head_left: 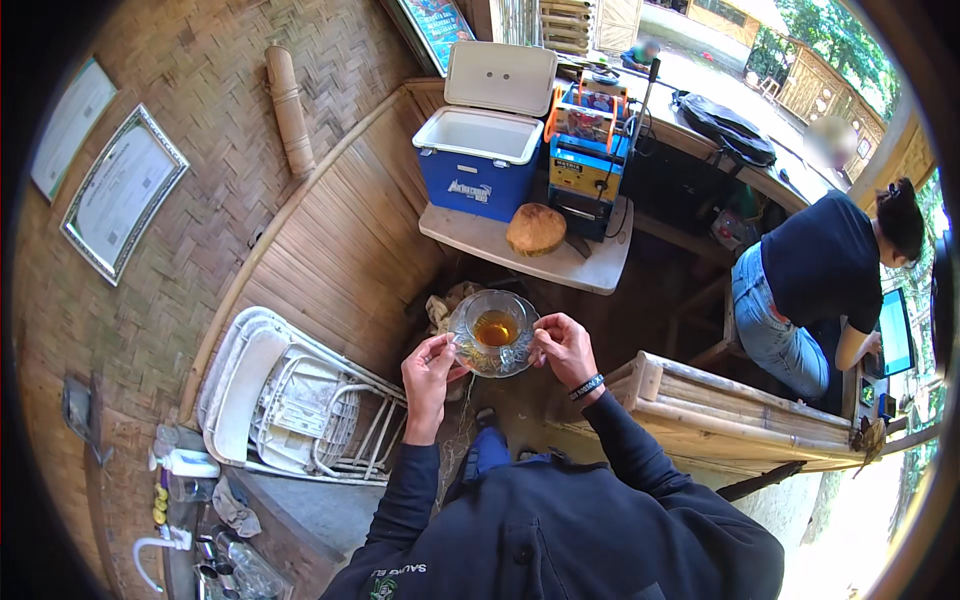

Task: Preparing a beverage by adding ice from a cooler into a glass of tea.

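A clear glass cup (497, 329) with amber liquid in it stands on a clear, scalloped glass saucer (516, 368). I hold the saucer level in front of my body, above the floor. My left hand (428, 378) pinches its left rim between thumb and fingers. On the opposite rim, my right hand (566, 350), with a dark band at the wrist, grips in the same way. The cup itself is touched by neither hand.
Ahead, a white table (601, 268) bears an open blue cooler (466, 186), a brown coconut (536, 230) and a blue-orange machine (583, 160). Folded white chairs (290, 400) lean at left. A bamboo counter (735, 408) lies right; beyond it a person (820, 262) bends toward a screen.
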Demonstrator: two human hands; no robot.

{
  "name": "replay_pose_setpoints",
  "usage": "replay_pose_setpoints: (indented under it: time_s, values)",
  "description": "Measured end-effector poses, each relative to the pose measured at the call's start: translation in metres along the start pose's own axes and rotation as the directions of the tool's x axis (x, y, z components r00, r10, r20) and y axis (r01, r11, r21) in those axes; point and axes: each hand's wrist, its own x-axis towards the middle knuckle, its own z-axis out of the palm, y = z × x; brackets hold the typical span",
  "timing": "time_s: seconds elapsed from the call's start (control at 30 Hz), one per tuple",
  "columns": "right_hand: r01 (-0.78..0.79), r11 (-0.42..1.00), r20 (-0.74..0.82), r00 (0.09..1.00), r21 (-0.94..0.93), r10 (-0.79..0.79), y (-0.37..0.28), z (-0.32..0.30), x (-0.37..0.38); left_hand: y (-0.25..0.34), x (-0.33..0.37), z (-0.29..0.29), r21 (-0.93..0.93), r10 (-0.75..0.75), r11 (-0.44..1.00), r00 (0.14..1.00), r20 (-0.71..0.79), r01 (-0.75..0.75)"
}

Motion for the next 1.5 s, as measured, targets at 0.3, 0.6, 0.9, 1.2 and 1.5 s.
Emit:
replay_pose_setpoints:
  time_s: [0.3,0.6,0.9,1.2,1.5]
  values:
    - [0.005,1.0,-0.107,0.994,-0.03,-0.008,0.006,0.019,0.102,0.007,0.119,-0.008,-0.009,-0.016,1.0,0.996,0.091,0.017]
    - [0.011,0.997,-0.18,0.983,-0.079,-0.025,0.018,0.036,0.181,0.018,0.207,-0.01,-0.024,-0.061,0.998,0.991,0.119,0.064]
    - [0.016,0.998,-0.162,0.987,-0.058,-0.025,0.022,0.03,0.261,0.012,0.283,0.004,-0.098,-0.062,0.993,0.993,0.1,0.072]
    - [0.07,0.992,-0.093,0.992,-0.109,-0.08,0.017,0.005,0.357,0.017,0.357,0.041,-0.12,-0.06,0.991,0.998,0.012,0.061]
    - [0.015,1.0,-0.008,1.0,-0.012,-0.015,0.007,-0.013,0.43,0.009,0.412,0.067,-0.152,-0.035,0.988,0.998,-0.048,0.028]
